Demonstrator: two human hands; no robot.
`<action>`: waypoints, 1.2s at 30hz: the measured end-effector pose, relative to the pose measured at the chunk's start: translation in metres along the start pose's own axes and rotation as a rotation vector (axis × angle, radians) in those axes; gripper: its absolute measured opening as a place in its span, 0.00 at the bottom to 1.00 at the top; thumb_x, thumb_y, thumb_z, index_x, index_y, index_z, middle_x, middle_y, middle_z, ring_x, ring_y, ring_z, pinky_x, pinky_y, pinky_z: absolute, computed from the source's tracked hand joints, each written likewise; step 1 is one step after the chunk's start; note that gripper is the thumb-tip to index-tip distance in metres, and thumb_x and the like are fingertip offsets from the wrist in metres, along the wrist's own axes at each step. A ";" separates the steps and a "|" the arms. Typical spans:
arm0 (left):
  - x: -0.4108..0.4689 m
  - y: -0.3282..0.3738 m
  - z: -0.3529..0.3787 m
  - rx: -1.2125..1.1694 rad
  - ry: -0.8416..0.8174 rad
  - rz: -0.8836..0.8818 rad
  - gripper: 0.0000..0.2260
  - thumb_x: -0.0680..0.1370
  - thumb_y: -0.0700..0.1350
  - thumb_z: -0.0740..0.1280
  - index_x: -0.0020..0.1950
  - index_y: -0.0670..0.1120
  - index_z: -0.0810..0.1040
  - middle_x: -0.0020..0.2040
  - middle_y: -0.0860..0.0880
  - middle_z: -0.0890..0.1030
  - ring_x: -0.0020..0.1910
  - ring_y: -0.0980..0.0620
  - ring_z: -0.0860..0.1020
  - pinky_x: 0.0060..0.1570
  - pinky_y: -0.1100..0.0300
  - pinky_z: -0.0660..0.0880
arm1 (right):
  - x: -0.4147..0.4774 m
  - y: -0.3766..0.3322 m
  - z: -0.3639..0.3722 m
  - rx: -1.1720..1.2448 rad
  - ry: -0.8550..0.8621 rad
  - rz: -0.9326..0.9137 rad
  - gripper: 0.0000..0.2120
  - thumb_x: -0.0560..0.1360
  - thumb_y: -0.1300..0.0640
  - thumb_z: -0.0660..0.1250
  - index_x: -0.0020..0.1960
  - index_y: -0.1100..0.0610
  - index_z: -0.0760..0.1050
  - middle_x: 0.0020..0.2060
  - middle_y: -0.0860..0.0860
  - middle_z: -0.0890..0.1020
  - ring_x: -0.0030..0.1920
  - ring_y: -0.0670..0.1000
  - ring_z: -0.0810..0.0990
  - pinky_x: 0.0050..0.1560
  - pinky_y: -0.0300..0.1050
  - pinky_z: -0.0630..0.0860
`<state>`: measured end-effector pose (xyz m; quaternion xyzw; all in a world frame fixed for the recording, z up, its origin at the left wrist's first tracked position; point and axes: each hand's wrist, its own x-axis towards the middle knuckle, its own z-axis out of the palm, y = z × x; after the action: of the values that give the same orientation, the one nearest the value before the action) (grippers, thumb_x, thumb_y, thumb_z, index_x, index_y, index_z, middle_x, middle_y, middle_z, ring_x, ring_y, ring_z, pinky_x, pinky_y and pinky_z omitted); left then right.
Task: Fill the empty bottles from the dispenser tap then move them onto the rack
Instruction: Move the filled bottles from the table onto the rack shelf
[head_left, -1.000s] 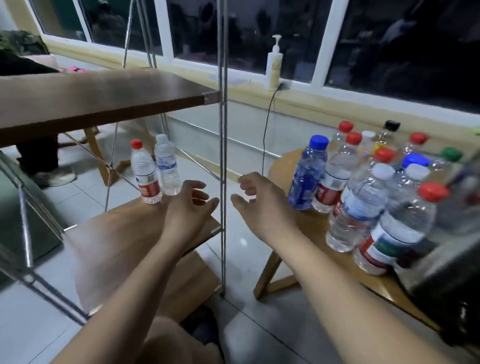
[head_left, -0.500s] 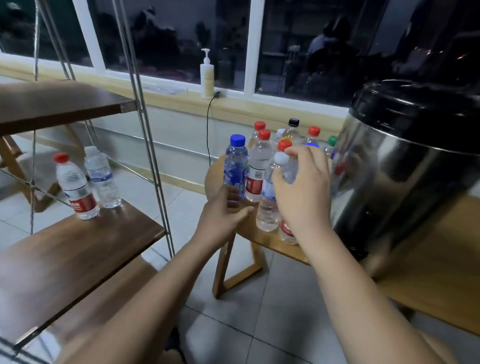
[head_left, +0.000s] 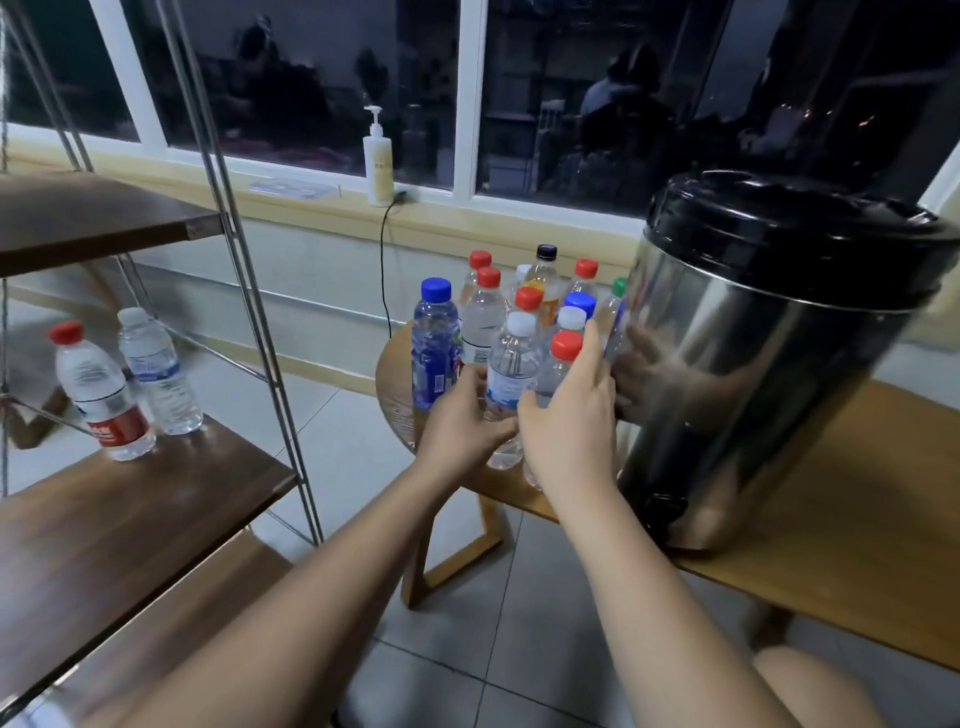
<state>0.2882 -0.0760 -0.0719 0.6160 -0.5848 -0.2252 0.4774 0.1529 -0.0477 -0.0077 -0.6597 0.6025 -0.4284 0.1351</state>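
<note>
My left hand (head_left: 462, 423) is gripping the lower body of a white-capped bottle (head_left: 511, 374). My right hand (head_left: 571, 421) is wrapping round the red-capped bottle (head_left: 561, 364) touching it. Both bottles are sitting at the near edge of the other bottles (head_left: 483, 317) on the bench (head_left: 841, 551), beside the steel dispenser (head_left: 769, 374). A red-labelled bottle (head_left: 111, 415) and a blue-labelled bottle (head_left: 158, 384) are standing together on the rack (head_left: 135, 525) shelf.
</note>
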 end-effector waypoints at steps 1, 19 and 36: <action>-0.002 0.000 -0.001 -0.003 0.012 -0.003 0.28 0.72 0.59 0.81 0.66 0.57 0.74 0.58 0.62 0.84 0.54 0.67 0.81 0.54 0.56 0.83 | -0.001 0.005 0.003 -0.016 -0.002 0.004 0.51 0.78 0.60 0.75 0.88 0.50 0.45 0.83 0.55 0.63 0.80 0.57 0.67 0.74 0.53 0.72; -0.082 -0.090 -0.154 0.126 0.331 -0.162 0.27 0.71 0.54 0.84 0.65 0.57 0.74 0.56 0.62 0.85 0.53 0.64 0.83 0.47 0.64 0.81 | -0.040 -0.072 0.098 0.191 -0.287 -0.301 0.33 0.69 0.47 0.85 0.69 0.50 0.76 0.60 0.48 0.82 0.61 0.51 0.81 0.62 0.50 0.80; -0.088 -0.246 -0.303 0.172 0.824 -0.508 0.28 0.73 0.46 0.83 0.68 0.51 0.75 0.58 0.55 0.84 0.50 0.60 0.82 0.41 0.74 0.71 | -0.057 -0.181 0.355 0.272 -0.562 -0.474 0.30 0.73 0.46 0.82 0.69 0.48 0.72 0.63 0.48 0.84 0.62 0.53 0.85 0.61 0.48 0.81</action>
<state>0.6468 0.0702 -0.1721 0.8143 -0.1950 -0.0230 0.5463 0.5398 -0.0724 -0.1164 -0.8483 0.3104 -0.3263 0.2784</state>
